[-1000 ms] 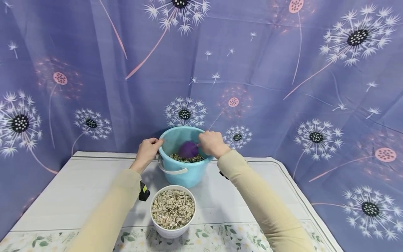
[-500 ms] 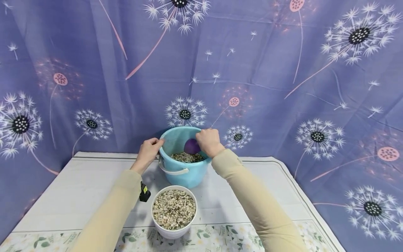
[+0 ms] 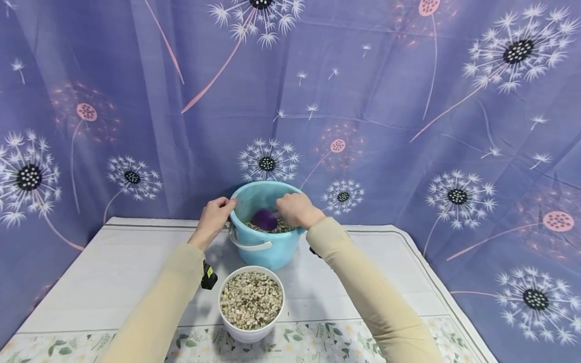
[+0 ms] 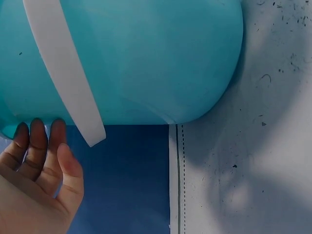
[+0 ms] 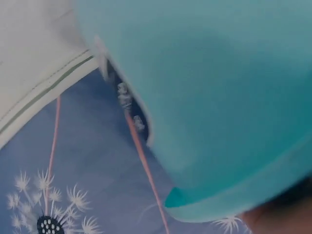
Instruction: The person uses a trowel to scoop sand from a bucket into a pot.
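Observation:
A light blue bucket [image 3: 272, 256] stands on the table, with a grainy potting mix [image 3: 282, 228] in its bottom. My left hand [image 3: 212, 220] holds the left side of its rim; in the left wrist view its fingertips [image 4: 57, 129] lie near the bucket's mouth. Inside the bucket, a purple scoop [image 3: 265, 220] sits low against the mix. The fist of my right hand [image 3: 297, 209] grips the scoop's handle, which is mostly hidden. Only a dark, blurred bit of that hand shows in the right wrist view, past the bucket's rim [image 5: 209, 209].
In front of the bucket stands a white pot [image 3: 247, 335], filled high with pale, coarse grains [image 3: 251, 300]. The bucket's white handle [image 3: 250, 247] hangs down its front. Behind the white table [image 3: 150, 272] a purple dandelion-print curtain [image 3: 218, 151] hangs close.
My right hand has shifted left and a little down into the bucket, and the purple scoop has moved left and lower onto the mix. The left hand and the pot stay in place.

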Tool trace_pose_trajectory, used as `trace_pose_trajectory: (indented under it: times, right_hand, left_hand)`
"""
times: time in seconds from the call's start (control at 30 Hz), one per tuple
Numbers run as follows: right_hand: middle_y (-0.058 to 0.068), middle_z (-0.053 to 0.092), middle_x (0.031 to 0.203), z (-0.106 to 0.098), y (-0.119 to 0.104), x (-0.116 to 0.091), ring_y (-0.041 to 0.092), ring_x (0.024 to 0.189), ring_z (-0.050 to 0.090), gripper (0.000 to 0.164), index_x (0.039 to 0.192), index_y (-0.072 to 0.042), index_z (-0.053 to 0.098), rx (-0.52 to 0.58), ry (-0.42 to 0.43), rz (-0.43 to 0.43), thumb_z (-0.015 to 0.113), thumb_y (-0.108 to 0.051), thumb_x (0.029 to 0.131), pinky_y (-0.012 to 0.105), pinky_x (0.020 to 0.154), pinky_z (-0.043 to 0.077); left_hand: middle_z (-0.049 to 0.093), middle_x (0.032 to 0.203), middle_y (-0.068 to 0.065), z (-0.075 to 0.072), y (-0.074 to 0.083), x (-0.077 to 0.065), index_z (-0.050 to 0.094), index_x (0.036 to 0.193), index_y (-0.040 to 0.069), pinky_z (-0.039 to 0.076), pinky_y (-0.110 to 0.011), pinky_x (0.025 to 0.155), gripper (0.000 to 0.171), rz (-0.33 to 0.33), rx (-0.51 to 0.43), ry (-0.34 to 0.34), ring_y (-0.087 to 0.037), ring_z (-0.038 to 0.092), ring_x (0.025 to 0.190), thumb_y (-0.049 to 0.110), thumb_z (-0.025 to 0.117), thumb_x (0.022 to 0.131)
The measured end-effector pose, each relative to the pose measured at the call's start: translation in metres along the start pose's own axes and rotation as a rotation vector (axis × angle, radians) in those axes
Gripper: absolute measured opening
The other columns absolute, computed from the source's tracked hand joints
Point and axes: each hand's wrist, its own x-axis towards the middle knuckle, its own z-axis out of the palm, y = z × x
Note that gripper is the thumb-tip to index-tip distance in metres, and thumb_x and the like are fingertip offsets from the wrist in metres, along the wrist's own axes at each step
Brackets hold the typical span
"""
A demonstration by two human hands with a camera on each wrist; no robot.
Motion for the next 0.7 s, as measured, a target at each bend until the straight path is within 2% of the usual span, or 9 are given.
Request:
trace_pose_trajectory:
  times: [0.13,0.23,0.33,0.4,0.5,0.63,0.7]
  right_hand:
    - [-0.001,0.056,0.064,-0.007,0.007,-0.004,0.018,0.064,0.057,0.03,0.069,-0.015,0.063,0.136,-0.058,-0.073,0.064,-0.03,0.096,0.038,0.07,0.052]
    - [-0.003,0.061,0.068,-0.009,0.01,-0.006,0.016,0.065,0.058,0.027,0.074,-0.017,0.072,0.15,-0.083,-0.053,0.065,-0.033,0.095,0.036,0.07,0.051]
    - [0.001,0.068,0.082,-0.008,0.005,-0.006,0.02,0.077,0.064,0.024,0.086,-0.017,0.074,0.027,-0.072,-0.008,0.064,-0.037,0.095,0.044,0.076,0.053]
    - [0.003,0.069,0.088,-0.007,0.0,-0.005,0.024,0.083,0.066,0.022,0.091,-0.017,0.074,-0.081,-0.05,0.022,0.062,-0.034,0.096,0.05,0.081,0.052]
    - [0.005,0.07,0.083,-0.004,-0.006,-0.003,0.025,0.075,0.066,0.021,0.086,-0.015,0.073,-0.203,-0.025,0.035,0.059,-0.026,0.098,0.05,0.076,0.054]
    - [0.003,0.067,0.075,0.0,-0.004,-0.003,0.022,0.068,0.066,0.027,0.073,-0.017,0.067,-0.221,0.005,-0.013,0.063,-0.03,0.097,0.042,0.066,0.056]
    - [0.003,0.067,0.077,0.0,-0.001,-0.004,0.022,0.072,0.066,0.03,0.072,-0.017,0.064,-0.188,0.008,-0.048,0.064,-0.037,0.095,0.042,0.068,0.056]
  left_hand:
    - [0.059,0.079,-0.008,-0.001,-0.001,0.002,0.059,0.086,0.007,0.046,-0.034,0.066,0.039,0.004,0.0,0.005,-0.029,0.06,0.079,0.044,0.054,0.098]
    - [0.059,0.08,-0.009,-0.002,-0.001,0.003,0.06,0.087,0.007,0.047,-0.034,0.066,0.039,0.004,0.006,0.003,-0.026,0.059,0.077,0.044,0.053,0.099]
    - [0.06,0.081,-0.009,-0.002,-0.001,0.003,0.061,0.089,0.007,0.047,-0.035,0.066,0.039,-0.002,0.011,0.006,-0.025,0.059,0.076,0.044,0.054,0.098]
    - [0.06,0.081,-0.009,-0.001,0.0,0.004,0.061,0.089,0.007,0.047,-0.035,0.065,0.039,0.001,0.015,0.001,-0.025,0.06,0.076,0.044,0.053,0.098]
    - [0.06,0.081,-0.008,0.001,0.0,0.005,0.061,0.089,0.008,0.047,-0.034,0.064,0.04,0.009,0.01,-0.016,-0.026,0.06,0.077,0.045,0.053,0.098]
    - [0.059,0.079,-0.009,0.003,-0.001,0.003,0.059,0.087,0.008,0.046,-0.034,0.062,0.039,0.006,0.002,-0.021,-0.03,0.06,0.079,0.045,0.053,0.098]
    - [0.058,0.078,-0.009,0.002,-0.002,0.002,0.059,0.087,0.008,0.046,-0.035,0.061,0.038,-0.003,0.004,-0.01,-0.033,0.06,0.08,0.044,0.054,0.099]
